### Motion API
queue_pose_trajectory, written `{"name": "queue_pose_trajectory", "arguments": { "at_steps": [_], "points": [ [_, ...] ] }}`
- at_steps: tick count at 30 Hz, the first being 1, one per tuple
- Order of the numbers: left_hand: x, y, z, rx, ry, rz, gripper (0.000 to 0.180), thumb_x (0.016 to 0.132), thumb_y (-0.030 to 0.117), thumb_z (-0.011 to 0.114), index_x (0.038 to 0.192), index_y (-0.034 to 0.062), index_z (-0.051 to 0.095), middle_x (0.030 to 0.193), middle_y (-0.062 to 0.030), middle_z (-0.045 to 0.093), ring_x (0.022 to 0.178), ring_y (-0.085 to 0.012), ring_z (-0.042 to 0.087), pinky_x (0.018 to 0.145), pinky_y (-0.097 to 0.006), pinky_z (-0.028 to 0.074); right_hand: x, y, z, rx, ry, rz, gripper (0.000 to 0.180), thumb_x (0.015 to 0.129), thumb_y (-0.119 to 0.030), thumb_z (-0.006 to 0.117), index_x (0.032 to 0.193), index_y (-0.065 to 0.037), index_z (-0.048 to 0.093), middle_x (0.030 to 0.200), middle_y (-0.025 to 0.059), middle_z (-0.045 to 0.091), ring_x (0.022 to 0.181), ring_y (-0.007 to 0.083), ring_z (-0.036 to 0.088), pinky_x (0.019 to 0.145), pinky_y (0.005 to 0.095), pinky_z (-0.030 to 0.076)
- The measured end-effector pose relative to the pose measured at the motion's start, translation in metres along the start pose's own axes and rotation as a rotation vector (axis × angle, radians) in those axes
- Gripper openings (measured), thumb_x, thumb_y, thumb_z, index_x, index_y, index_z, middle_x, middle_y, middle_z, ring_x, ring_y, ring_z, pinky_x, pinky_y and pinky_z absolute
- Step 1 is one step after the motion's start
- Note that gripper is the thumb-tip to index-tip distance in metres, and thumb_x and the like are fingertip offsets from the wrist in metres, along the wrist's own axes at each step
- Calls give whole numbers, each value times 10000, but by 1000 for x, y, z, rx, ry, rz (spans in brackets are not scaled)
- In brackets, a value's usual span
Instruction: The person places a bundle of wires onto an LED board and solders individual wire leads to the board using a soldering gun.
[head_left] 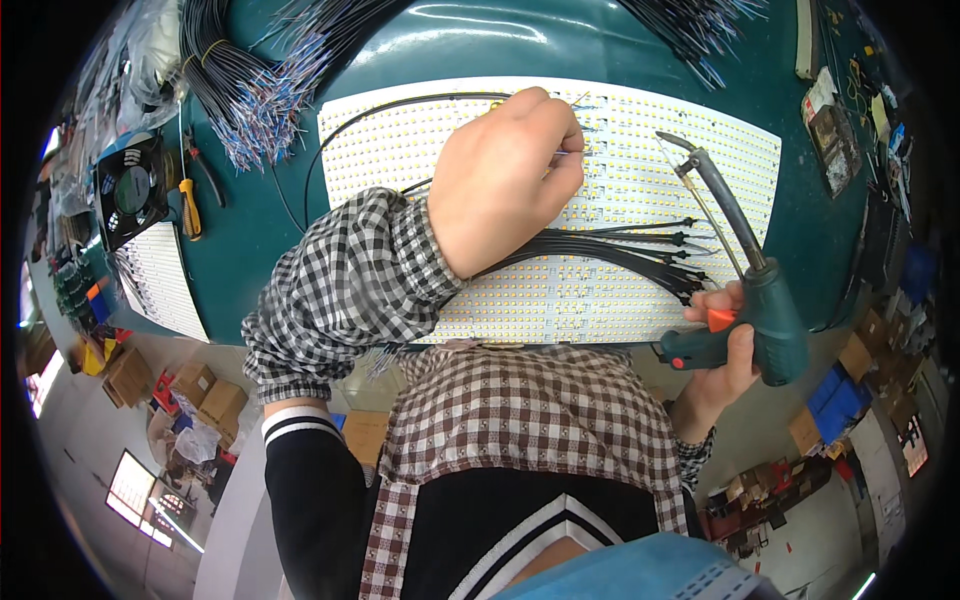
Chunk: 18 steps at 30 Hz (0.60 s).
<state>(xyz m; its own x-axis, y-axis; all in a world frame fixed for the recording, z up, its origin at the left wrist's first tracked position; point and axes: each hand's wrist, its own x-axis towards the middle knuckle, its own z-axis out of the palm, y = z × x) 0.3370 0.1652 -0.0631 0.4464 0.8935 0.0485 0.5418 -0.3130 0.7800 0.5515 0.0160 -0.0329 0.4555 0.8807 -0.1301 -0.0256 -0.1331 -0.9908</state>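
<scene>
A white LED panel [700, 120], covered with rows of small yellow chips, lies on the table. Over its middle, my left hand [510, 170] is closed in a pinch on a thin cable whose fine wire ends [588, 152] poke out past the fingertips; the fingers partly hide it. My right hand [725, 365] grips a dark green soldering gun [780, 320] with an orange-red trigger. Its bent metal tip [675, 140] points up and left, apart from my left hand, above the panel's right part. Several black cables [610, 250] lie across the panel below my left hand.
Bundles of black cables with stripped coloured ends [250, 110] lie on the green table [470, 40] at the back left, more at the back right. At left are a yellow-handled screwdriver [190, 210], pliers [207, 170], a black fan [135, 188] and another panel [165, 280].
</scene>
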Motion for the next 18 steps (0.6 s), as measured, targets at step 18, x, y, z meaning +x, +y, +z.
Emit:
{"name": "queue_pose_trajectory", "arguments": {
  "at_steps": [18],
  "points": [
    [-22,38,-18,-731,-316,-201,101,876,50,553,930,-36,555,819,-45,558,686,-64,552,605,-185,457,7,-25,30,121,-10,159,376,876,-155,497,1165,78,440,1029,179,549,849,277,618,696,338,549]
  ]
}}
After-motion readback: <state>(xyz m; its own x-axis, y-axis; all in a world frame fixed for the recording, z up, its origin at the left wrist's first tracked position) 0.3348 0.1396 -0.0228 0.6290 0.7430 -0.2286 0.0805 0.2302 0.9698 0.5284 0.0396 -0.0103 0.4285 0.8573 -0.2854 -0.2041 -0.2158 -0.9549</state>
